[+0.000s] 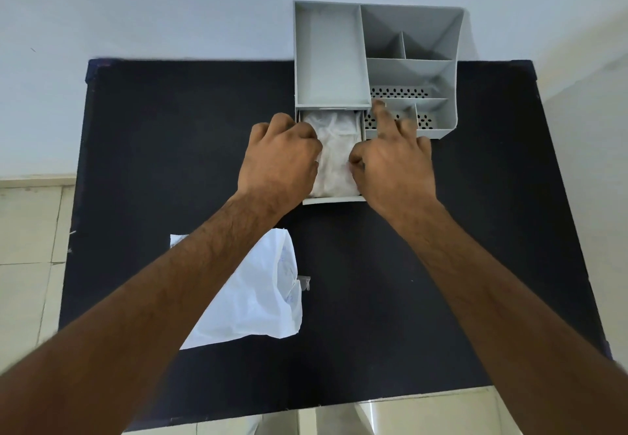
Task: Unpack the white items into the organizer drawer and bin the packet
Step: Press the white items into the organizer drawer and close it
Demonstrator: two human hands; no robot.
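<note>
A grey desk organizer (411, 71) stands at the far edge of the black table (170, 135). Its drawer (334, 199) is pulled out toward me and is filled with white items wrapped in clear plastic (334, 156). My left hand (280, 159) rests curled on the drawer's left side, fingers pressing on the white items. My right hand (394, 159) sits at the drawer's right side, thumb against the items and index finger stretched up to the organizer's front. A crumpled white packet (258, 295) lies on the table near me, partly under my left forearm.
A small clear scrap of plastic (304, 281) lies beside the packet's right edge. The organizer's upper compartments hold nothing. A pale wall runs behind the table, and tiled floor shows at the left, right and near edges.
</note>
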